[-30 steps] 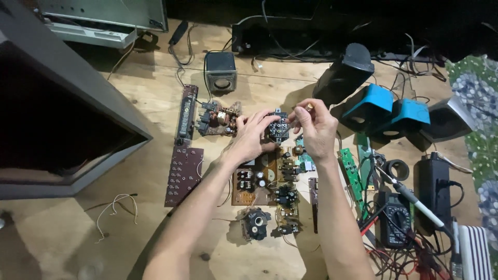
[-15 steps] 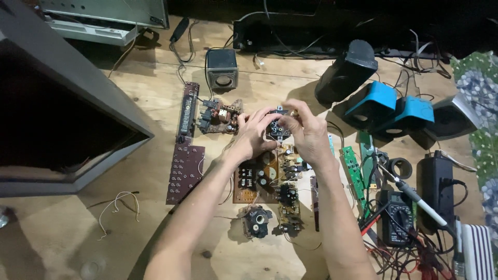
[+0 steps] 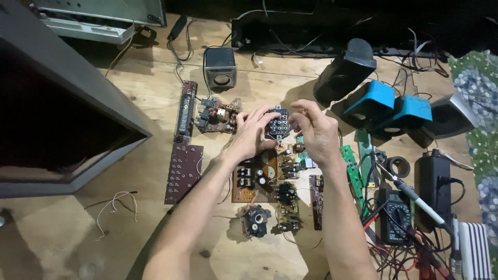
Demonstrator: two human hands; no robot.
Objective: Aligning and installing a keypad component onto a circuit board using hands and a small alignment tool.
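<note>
Black connector block [image 3: 278, 123]: mid-table, gripped between fingertips of left hand [image 3: 250, 136] and right hand [image 3: 317, 134], above brown circuit board [image 3: 258, 178]. Blue speakers [image 3: 390, 105] right; wooden table [image 3: 140, 109] bare at near left edge.

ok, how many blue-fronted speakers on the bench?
2. The first blue speaker sits right of the black speaker; the second blue speaker is beside it, further right. Both lie beyond the right hand. More may be hidden off frame.
</note>
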